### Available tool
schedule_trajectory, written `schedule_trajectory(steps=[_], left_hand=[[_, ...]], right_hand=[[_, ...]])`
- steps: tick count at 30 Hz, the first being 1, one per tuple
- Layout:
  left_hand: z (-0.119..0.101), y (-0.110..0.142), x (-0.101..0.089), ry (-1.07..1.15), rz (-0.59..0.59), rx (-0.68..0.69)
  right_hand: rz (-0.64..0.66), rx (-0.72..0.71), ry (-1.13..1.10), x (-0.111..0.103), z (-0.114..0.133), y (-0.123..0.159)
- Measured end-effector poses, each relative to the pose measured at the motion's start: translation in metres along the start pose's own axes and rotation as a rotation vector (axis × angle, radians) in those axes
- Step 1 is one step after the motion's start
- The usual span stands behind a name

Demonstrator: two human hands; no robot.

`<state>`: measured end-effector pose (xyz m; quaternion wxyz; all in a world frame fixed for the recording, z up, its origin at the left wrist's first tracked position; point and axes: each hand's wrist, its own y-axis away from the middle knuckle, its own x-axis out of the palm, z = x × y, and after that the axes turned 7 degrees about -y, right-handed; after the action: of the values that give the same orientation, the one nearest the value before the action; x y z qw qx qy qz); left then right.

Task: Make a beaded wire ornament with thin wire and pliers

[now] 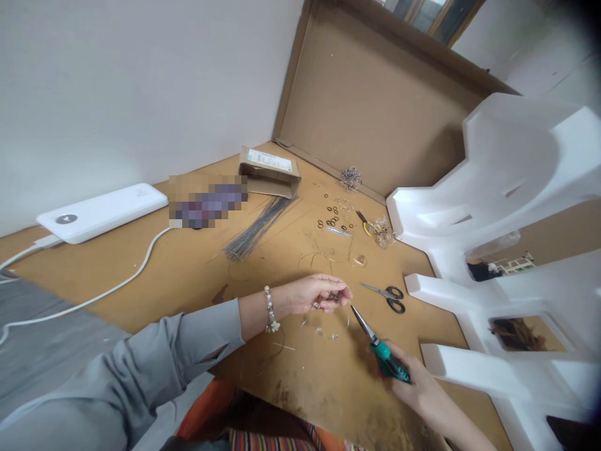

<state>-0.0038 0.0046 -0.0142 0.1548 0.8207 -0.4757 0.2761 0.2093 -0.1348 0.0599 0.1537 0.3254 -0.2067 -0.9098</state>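
Note:
My left hand, with a beaded bracelet at the wrist, is pinched closed on a piece of thin wire carrying small clear beads. My right hand is wrapped around the green and black handles of long-nose pliers. The tips of the pliers meet the wire just beyond my left fingertips; whether the jaws grip it is too small to tell. Black-handled scissors lie to the right of my left hand. Several loose clear beads rest on the table below it.
A bundle of grey wires sticks out of a small cardboard box. Dark rings, tweezers and yellow-handled pliers lie further back. A white power bank is at left; white foam borders the right.

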Motion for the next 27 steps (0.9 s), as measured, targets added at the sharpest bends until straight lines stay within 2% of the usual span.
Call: schedule_trajectory(steps=[5,12,16,20,27], left_hand=[[-0.002,0.001,0.002,0.041,0.017,-0.011],[0.0,-0.001,0.001,0.03,-0.007,0.004],[0.001,0.0,0.001,-0.072,-0.057,0.03],[0.003,0.0,0.004,-0.208,-0.119,-0.008],[0.004,-0.001,0.008,-0.115,-0.13,-0.072]], right_hand=[[0.003,-0.015,0.002,0.003,0.003,0.0],[-0.056,-0.008,0.027,0.005,0.003,-0.002],[-0.066,-0.014,0.076,0.002,0.001,-0.003],[-0.059,-0.008,0.147,0.0,-0.005,-0.001],[-0.102,-0.058,0.233,0.0,-0.01,0.004]])
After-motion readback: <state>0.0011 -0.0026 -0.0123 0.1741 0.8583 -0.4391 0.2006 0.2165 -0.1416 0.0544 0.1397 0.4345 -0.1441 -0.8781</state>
